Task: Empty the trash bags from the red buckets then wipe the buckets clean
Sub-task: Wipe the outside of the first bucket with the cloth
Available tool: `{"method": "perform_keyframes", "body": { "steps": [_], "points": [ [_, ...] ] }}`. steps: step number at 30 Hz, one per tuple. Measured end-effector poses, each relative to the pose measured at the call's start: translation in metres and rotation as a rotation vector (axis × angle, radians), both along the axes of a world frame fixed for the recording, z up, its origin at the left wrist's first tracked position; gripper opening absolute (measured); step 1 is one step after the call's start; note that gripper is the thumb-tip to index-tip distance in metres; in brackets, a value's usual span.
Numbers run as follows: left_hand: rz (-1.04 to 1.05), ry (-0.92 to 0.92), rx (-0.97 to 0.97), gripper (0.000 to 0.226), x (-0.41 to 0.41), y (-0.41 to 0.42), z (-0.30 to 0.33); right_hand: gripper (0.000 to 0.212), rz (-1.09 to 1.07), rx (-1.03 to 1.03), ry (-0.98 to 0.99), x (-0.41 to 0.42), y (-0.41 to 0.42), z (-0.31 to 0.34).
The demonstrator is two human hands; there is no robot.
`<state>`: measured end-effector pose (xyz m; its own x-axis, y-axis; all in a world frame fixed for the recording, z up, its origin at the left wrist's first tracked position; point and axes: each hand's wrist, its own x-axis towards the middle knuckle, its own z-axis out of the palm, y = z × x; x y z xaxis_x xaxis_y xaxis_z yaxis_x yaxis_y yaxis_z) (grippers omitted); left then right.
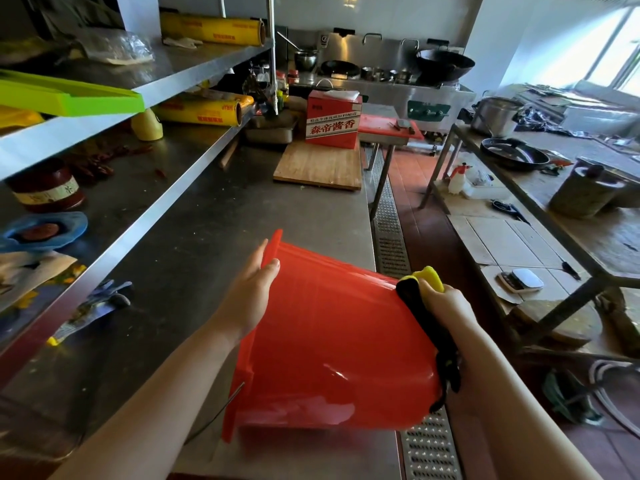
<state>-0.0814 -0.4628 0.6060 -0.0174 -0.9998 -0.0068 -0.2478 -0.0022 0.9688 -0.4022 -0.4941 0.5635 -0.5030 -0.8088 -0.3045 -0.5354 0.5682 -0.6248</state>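
Gripping the rim, the left hand steadies the tipped red bucket; the right hand, clutching the cloth, should rub firmly across its base.

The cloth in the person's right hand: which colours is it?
Yellow and black cloth, head view.

Steel bench runs along left wall. Red bucket lies on its side at near edge, base overhanging toward floor. Grey work gloves on bench near left. Wooden cutting board farther back, red box standing partly on it. Steel tray beside box. Lower shelf above bench: dark jar, blue lid, yellow film roll.
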Motion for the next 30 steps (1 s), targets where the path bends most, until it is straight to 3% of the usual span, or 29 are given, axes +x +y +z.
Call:
{"method": "perform_keyframes", "body": {
  "steps": [13, 17, 20, 26, 30],
  "points": [
    [-0.045, -0.188, -0.312, 0.063, 0.023, 0.027, -0.054, 0.035, -0.081, -0.268, 0.032, 0.016, 0.036, -0.014],
    [-0.135, -0.041, -0.278, 0.057, 0.024, 0.038, -0.054, 0.036, -0.073, -0.312, 0.071, 0.017, 0.047, -0.023],
    [-0.088, 0.008, -0.209, 0.051, 0.026, 0.027, -0.036, 0.039, -0.052, -0.309, 0.099, 0.016, 0.046, -0.024],
    [-0.048, -0.169, -0.176, 0.076, 0.009, -0.026, 0.009, 0.045, -0.051, -0.307, 0.136, 0.017, 0.042, -0.024],
    [-0.084, -0.291, -0.149, 0.062, -0.002, -0.048, 0.006, 0.044, -0.035, -0.329, 0.163, 0.018, 0.041, -0.023]
  ]
}}
